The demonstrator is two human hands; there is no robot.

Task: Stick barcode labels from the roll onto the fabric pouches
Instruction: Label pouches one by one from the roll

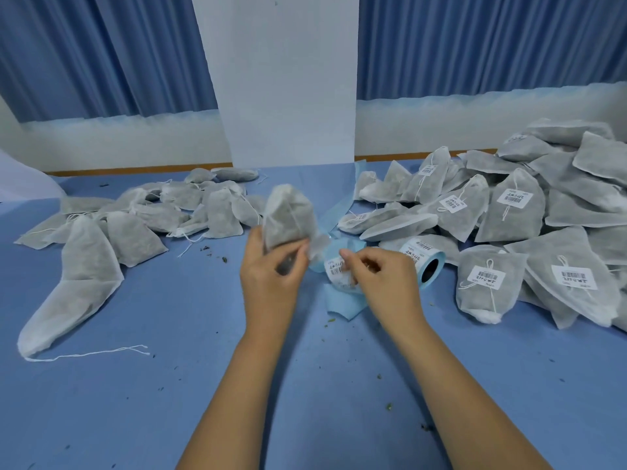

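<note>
Your left hand (271, 266) grips 1 grey fabric pouch (288, 215) by its lower end and holds it up above the blue table (169, 385), fingers curled tight round it; your right hand (383, 279) is just beside it, thumb and finger pinching a barcode label (334, 268) at the loose end of the label roll (424, 266); the label is blurry, so you cannot tell if it is fully off the blue backing strip (342, 305) that curls under your hand; the roll lies on its side just behind your right hand, touching the labelled pile (515, 205) on your right, where many pouches show white stickers; the plain pile (135, 218) on your left shows no stickers, so lots of work looks to be left; I think you are at the peeling step for this pouch; next you will likely need to pull the label free without folding it, lay it flat on the wide face of the pouch, and rub it down; keep the pouch steady, as soft cloth can wrinkle under the sticker.
</note>
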